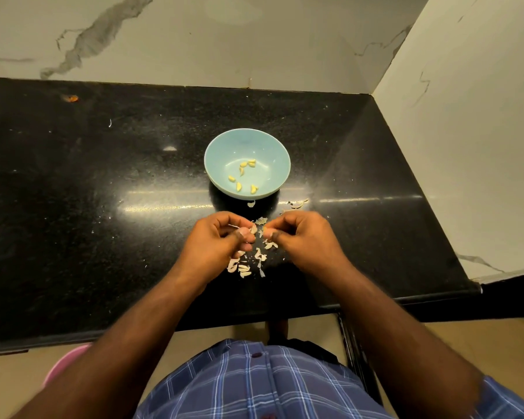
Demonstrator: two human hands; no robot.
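Your left hand (221, 237) and right hand (300, 234) meet over the front middle of the bench (103, 176). The fingers of both are curled in, and thumbs and fingertips pinch a small garlic clove (260, 231) held between them just above the surface. How much skin is left on it is too small to tell. The bench is a dark, polished, speckled stone slab that mirrors a streak of light across its width. Papery peels (242, 269) lie scattered on it under and just in front of your hands, and a few more sit near the foot of the bowl (273, 152). That pale blue bowl stands on the bench just beyond your hands and holds a handful of peeled cloves (242, 170). An orange speck (71, 98) sits far back on the left. Behind the bench rises a back wall (194, 40) of white stone with grey veins, and a side wall (466, 116) of the same stone closes the corner on your right. Below the bench edge you see beige floor (315, 331), a pink tub (64, 364) at the left, and your blue checked shirt (254, 385).
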